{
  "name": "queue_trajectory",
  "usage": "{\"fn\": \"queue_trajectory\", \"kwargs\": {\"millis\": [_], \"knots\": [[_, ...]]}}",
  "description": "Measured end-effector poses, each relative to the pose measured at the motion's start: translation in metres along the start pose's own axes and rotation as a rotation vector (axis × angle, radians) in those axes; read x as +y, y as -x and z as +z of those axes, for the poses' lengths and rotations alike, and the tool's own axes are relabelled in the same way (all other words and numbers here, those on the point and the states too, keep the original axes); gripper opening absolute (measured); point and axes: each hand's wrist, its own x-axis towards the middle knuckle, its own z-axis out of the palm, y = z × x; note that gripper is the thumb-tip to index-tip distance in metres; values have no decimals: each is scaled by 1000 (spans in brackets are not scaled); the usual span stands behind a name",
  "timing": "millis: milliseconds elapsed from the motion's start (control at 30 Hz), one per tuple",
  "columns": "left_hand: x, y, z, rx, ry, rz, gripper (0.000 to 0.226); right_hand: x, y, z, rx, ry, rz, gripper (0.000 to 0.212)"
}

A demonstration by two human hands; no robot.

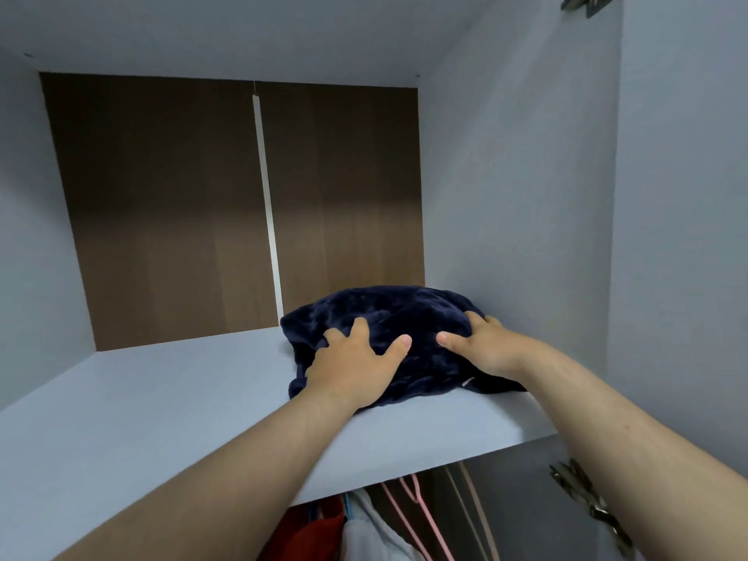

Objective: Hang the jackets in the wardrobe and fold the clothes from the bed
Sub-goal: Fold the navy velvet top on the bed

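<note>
A folded dark blue fleece garment (388,313) lies on the wardrobe's upper shelf (162,398), toward its right end and close to the grey side wall (506,196). The left hand (356,366) presses on its front left part, fingers (359,326) spread wide on the pile. The right hand (483,346) rests flat on its right side, thumb pointing inward. Behind is a brown back panel (170,204). Below the shelf hang pink hangers (417,508), a red garment (315,528) and a white garment (368,532).
</note>
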Motion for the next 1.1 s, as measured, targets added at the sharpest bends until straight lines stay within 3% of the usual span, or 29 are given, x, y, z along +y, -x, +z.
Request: {"fn": "queue_trajectory", "kwargs": {"millis": [200, 400, 1100], "knots": [[11, -47, 21, 0, -47, -18, 93, 36, -88, 14, 71, -35, -24, 95], [9, -83, 30, -33, -19, -36, 97, 22, -102, 17, 116, 12, 14, 68], [-7, -148, 37, -64, 7, -74, 99, 20, -170, 38, 138, 36, -33, 74]]}}
